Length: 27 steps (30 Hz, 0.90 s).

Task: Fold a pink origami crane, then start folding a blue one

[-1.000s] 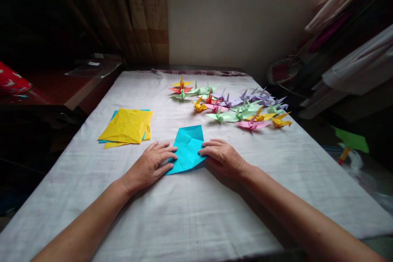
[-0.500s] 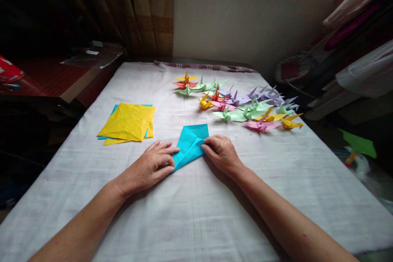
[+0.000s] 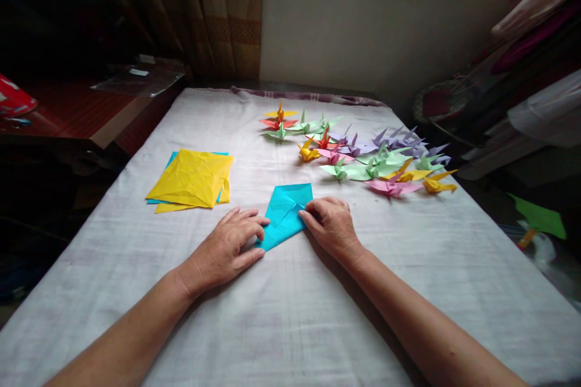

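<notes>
A sheet of blue origami paper (image 3: 287,208), partly folded into a kite-like shape, lies flat on the cloth in front of me. My left hand (image 3: 238,239) rests at its lower left corner, with fingers spread and their tips touching the paper and cloth. On the paper's right edge, my right hand (image 3: 332,221) has thumb and fingers pinched together. Left of the blue sheet is a small stack of yellow origami paper (image 3: 193,178), with blue sheets showing beneath. Folded paper cranes (image 3: 379,160) in several colours stand beyond my right hand.
A pale checked cloth (image 3: 281,326) covers the table. At the left, a reddish-brown wooden surface (image 3: 63,109) holds a clear plastic sleeve (image 3: 145,78). Hanging clothes (image 3: 549,103) and a green piece (image 3: 538,216) are beyond the right edge.
The whole view has shifted slightly, so the cranes and blue paper appear a bit further right. My left thumb and index finger sit slightly farther apart; my right hand keeps its pinch.
</notes>
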Available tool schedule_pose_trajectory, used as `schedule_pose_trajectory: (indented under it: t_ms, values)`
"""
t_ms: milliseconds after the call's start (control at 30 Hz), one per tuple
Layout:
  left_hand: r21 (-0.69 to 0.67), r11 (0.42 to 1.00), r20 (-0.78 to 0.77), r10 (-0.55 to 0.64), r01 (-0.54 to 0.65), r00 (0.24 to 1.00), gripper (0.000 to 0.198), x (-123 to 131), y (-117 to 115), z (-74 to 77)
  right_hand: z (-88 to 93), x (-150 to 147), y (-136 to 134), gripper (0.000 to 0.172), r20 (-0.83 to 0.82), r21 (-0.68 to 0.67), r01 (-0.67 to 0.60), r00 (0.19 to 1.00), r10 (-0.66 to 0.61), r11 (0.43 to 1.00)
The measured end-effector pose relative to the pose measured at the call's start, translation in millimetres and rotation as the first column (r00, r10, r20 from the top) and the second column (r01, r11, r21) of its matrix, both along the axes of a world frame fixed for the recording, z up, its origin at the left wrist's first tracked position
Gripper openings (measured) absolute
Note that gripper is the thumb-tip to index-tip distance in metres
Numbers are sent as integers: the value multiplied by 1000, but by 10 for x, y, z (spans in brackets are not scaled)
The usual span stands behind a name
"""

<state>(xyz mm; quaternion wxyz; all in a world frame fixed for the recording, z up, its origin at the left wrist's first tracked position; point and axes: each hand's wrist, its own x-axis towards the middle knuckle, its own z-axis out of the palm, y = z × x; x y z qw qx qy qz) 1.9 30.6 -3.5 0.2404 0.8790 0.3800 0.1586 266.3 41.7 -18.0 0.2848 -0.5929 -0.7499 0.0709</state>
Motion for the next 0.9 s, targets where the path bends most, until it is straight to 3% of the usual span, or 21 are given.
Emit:
schedule_pose_trajectory:
  t_ms: [167,467,900]
  values:
    - [46,997,-22,-56,57,998,35,-19,13,-36,12,-25,-11,13,21,7,20,1000,-20,1000]
    - [74,992,-99,-94,101,991,33,-16,1,-7,18,-52,-24,19,52,21,29,998,-30,999]
    - [141,984,-68,-102,111,992,24,142,-22,37,16,-82,-29,18,83,29,42,996,-44,999]
